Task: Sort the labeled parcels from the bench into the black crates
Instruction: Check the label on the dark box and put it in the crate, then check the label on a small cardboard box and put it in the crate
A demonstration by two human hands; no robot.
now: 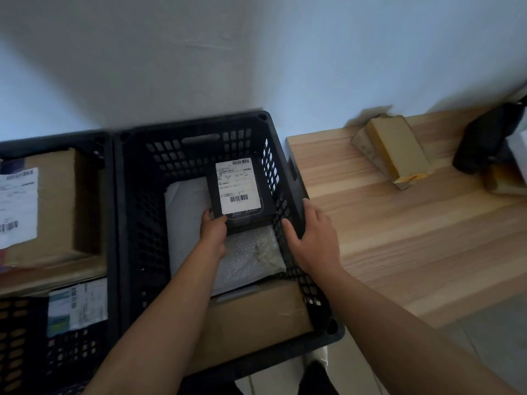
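A black box with a white label (238, 186) lies inside the middle black crate (196, 138), on top of a white mailer (185, 212) and a bubble-wrap parcel (251, 252). My left hand (212, 230) grips the box's near left corner. My right hand (310, 238) rests on the crate's right wall, its fingers curled over the rim. A brown carton (256, 317) lies at the crate's near end. On the wooden bench (399, 238) to the right lie a tan cardboard parcel (395, 149) and a black bag-like parcel (487, 138).
A second black crate (109, 212) on the left holds a large brown labelled carton (54, 206) and a smaller labelled parcel (77, 306). A white wall rises behind. More parcels sit at the bench's far right edge (510, 178). Grey floor shows at the lower right.
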